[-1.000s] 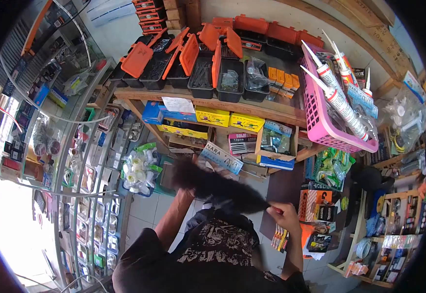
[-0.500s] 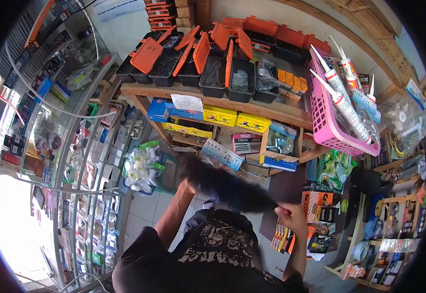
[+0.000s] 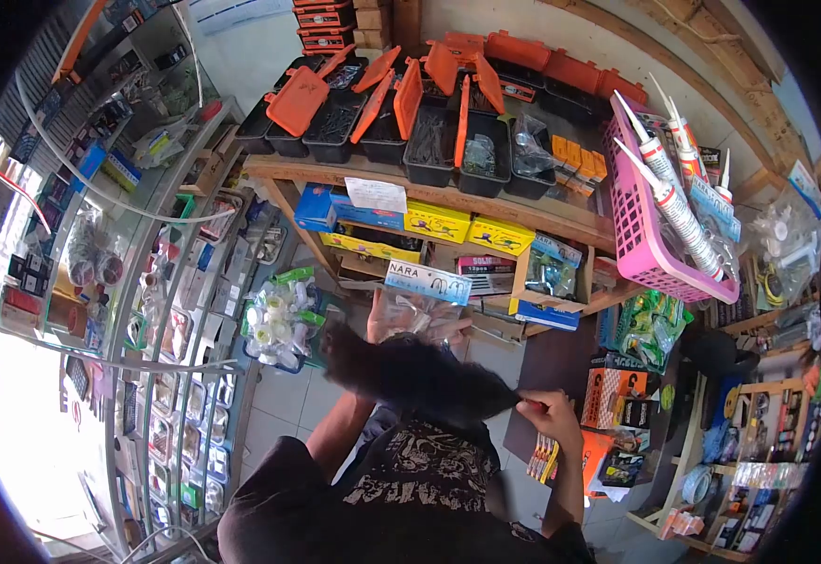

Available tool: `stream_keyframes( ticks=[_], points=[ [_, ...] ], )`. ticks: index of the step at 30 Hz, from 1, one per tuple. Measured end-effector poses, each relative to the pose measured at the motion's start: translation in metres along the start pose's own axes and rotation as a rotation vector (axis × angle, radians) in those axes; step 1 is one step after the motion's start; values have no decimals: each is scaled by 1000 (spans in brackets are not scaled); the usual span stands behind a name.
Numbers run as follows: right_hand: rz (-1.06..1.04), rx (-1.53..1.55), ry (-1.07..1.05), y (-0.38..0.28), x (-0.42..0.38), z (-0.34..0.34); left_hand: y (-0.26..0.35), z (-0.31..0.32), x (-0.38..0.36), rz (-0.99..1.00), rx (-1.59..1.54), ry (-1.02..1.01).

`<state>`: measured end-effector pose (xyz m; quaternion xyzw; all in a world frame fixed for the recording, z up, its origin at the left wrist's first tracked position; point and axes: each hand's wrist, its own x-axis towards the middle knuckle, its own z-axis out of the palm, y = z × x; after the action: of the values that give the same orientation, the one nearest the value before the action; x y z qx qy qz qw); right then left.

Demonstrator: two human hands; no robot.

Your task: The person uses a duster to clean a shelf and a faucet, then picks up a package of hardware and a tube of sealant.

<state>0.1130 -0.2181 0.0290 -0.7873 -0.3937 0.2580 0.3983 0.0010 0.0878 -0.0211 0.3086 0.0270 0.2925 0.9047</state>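
A black, fluffy feather duster [image 3: 420,376] stretches across the middle of the view, blurred by motion. My right hand [image 3: 552,415] is closed around its thin handle end at the right. Beyond the duster, my left hand [image 3: 375,324] grips a clear plastic packet [image 3: 415,315] with a blue-and-white NARA header card [image 3: 427,282]. Fingers of that hand show on both sides of the packet; its palm and wrist are hidden behind the duster. What the packet contains is hard to make out.
Open black boxes with orange lids [image 3: 429,141] line the wooden shelf [image 3: 429,180] ahead. A pink basket [image 3: 674,268] of sealant tubes juts out at the right. Left stands a glass display case [image 3: 161,310]. Bagged white items [image 3: 281,324] sit low beside it.
The duster has swung slightly left and down, with my right hand following. The NARA packet has risen a little and levelled, and my left hand's fingers now show around it.
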Motion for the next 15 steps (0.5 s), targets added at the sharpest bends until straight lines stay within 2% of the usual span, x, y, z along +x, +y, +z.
stream_keyframes(
  ticks=[2, 3, 4, 5, 6, 7, 8, 9, 10, 11, 12, 13, 14, 15],
  points=[
    [38, 13, 74, 3, 1, 3, 6, 7, 1, -519, -601, -59],
    [76, 25, 147, 4, 1, 5, 5, 0, 7, -540, -743, 32],
    [76, 28, 144, 2, 3, 8, 5, -10, 13, -554, -884, 122],
    [68, 49, 209, -1, 5, 12, 8, -14, 10, -551, -779, 84],
    [60, 73, 275, -3, 7, 16, 5, -18, 12, -499, -791, -118],
    [59, 79, 274, -2, 6, 16, 2, -20, 14, -463, -729, -6],
    [96, 72, 156, 0, 4, 13, -1, -18, 16, -425, -667, 102],
    [133, 63, 38, 2, 3, 12, 15, 12, 15, -472, -414, -114],
    [132, 65, 39, 1, 4, 16, 14, 17, 12, -469, -484, -74],
    [94, 54, 133, -1, 6, 23, 12, 15, 15, -471, -483, -76],
    [56, 42, 228, -3, 7, 31, 9, 9, 20, -376, -546, 93],
    [57, 42, 233, -2, 8, 39, 4, 1, 24, -279, -605, 259],
    [102, 53, 239, -1, 11, 48, -5, -18, 23, -309, -579, 435],
    [146, 62, 246, 0, 13, 57, -7, -18, 24, -274, -621, 488]
  ],
)
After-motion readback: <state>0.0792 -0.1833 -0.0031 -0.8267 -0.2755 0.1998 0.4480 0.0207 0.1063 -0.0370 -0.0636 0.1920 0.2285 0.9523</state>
